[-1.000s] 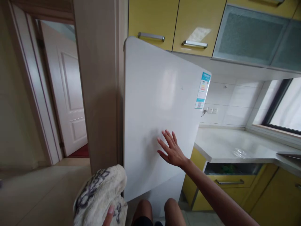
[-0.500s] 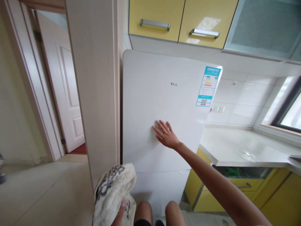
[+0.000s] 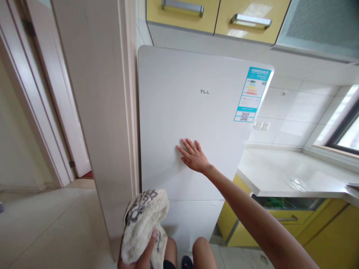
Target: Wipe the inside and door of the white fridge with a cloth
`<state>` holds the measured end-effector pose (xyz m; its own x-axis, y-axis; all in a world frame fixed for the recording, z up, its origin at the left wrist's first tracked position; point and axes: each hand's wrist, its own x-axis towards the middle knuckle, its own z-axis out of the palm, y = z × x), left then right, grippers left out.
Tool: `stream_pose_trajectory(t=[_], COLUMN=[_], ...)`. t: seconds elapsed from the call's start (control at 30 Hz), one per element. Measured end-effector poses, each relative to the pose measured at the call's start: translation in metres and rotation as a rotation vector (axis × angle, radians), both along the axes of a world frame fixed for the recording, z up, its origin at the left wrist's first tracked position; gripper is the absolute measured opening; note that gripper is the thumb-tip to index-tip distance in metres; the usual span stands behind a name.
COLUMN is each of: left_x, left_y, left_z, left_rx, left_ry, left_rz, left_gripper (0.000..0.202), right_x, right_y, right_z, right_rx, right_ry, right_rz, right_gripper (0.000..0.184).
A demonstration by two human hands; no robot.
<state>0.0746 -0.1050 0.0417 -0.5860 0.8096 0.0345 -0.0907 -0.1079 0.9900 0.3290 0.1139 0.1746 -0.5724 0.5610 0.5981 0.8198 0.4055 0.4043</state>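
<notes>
A tall white refrigerator (image 3: 168, 101) with TCL lettering stands straight ahead, its upper door closed above a lower one. My right hand (image 3: 193, 157) lies flat against the upper door, fingers spread, holding nothing. At the bottom, my left hand (image 3: 150, 244) grips a bunched cream towel (image 3: 146, 216) with a dark grey pattern. My left thumb presses on the towel's front, while most of the other fingers are hidden behind it. An energy label (image 3: 248, 95) with a blue border sticks to the door's upper right.
A door frame (image 3: 95, 93) stands close on the left of the refrigerator. Yellow wall cabinets (image 3: 182, 20) hang above. On the right is a white countertop (image 3: 272, 168) over yellow cabinets, with wall sockets (image 3: 262, 126) behind it.
The view has come closer to the refrigerator. My left hand has brought the towel slightly right and up. My right hand stays flat on the door, shifted a little left in view.
</notes>
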Motion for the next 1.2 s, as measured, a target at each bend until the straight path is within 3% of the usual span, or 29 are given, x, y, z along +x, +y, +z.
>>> stream_pose_trajectory(t=[0.23, 0.4, 0.53, 0.63, 0.7, 0.77, 0.87, 0.97, 1.07, 1.2], left_x=[0.029, 0.035, 0.047, 0.066, 0.084, 0.107, 0.145, 0.179, 0.203, 0.216], left_y=[0.000, 0.015, 0.025, 0.028, 0.029, 0.031, 0.031, 0.026, 0.020, 0.021], left_z=[0.010, 0.014, 0.031, 0.048, 0.054, 0.054, 0.046, 0.043, 0.049, 0.052], left_rx=[0.059, 0.125, 0.230, 0.318, 0.366, 0.434, 0.572, 0.681, 0.773, 0.819], left_ry=[-0.088, -0.092, -0.029, 0.033, 0.082, 0.141, 0.227, 0.303, 0.375, 0.456], left_rz=[-0.120, -0.158, -0.142, -0.107, -0.130, -0.236, -0.503, -0.678, -0.828, -1.003], left_gripper=[0.072, 0.069, 0.066, 0.061, 0.059, 0.063, 0.099, 0.130, 0.126, 0.118], right_x=[-0.001, 0.004, 0.009, 0.010, 0.010, 0.012, 0.022, 0.045, 0.078, 0.132], right_y=[-0.016, -0.063, -0.130, -0.179, -0.203, -0.216, -0.222, -0.217, -0.207, -0.187], right_z=[0.021, 0.028, 0.011, -0.012, -0.028, -0.043, -0.055, -0.056, -0.051, -0.048], right_rx=[-0.209, -0.381, -0.399, -0.543, -0.674, -0.741, -0.642, -0.429, -0.217, -0.025], right_ry=[0.015, 0.200, 0.424, 0.685, 0.823, 0.914, 1.016, 1.207, 1.401, 1.499], right_rz=[0.035, 0.222, 0.482, 0.566, 0.582, 0.580, 0.501, 0.387, 0.289, 0.124], right_gripper=[0.085, 0.081, 0.076, 0.074, 0.084, 0.107, 0.132, 0.112, 0.081, 0.061])
